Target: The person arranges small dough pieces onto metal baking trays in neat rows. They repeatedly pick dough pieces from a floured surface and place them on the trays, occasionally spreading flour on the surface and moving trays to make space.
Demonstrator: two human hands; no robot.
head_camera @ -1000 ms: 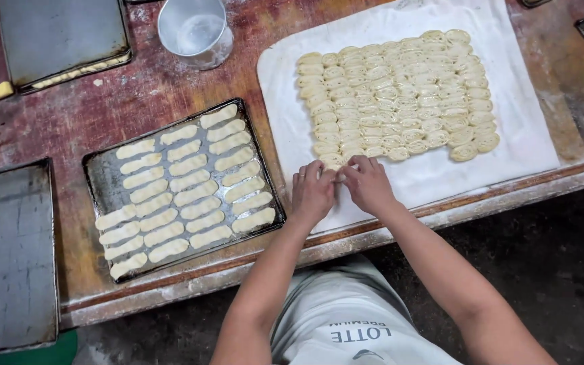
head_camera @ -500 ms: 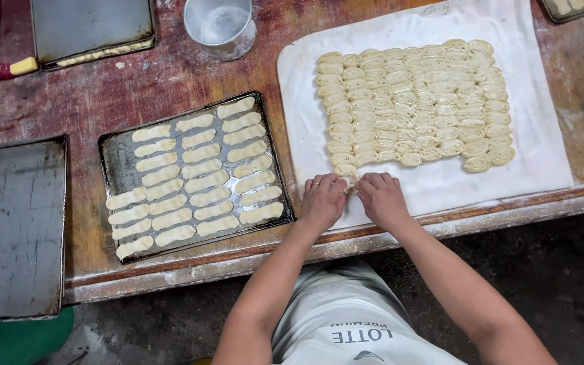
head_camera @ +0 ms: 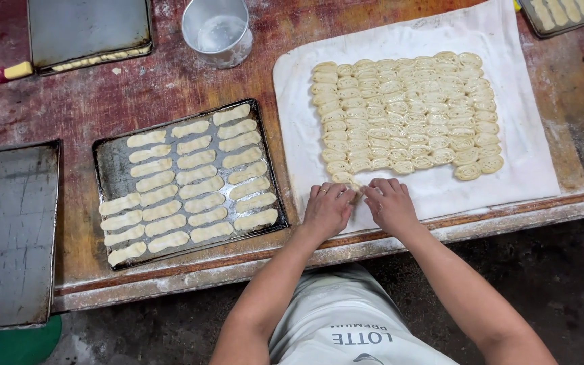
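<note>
Hands — left (head_camera: 327, 208) & right (head_camera: 389, 205) — fingers curled, pinching one dough piece (head_camera: 355, 195); on cloth (head_camera: 522, 145).

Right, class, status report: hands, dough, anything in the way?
Left hand and right hand pinch one dough piece on white cloth. Filled tray sits left. Nothing blocking.

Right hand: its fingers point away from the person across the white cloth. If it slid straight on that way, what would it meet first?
The right hand would likely first meet the small dough piece at its fingertips, then the near edge of the block of cut dough pieces on the white cloth.
</note>
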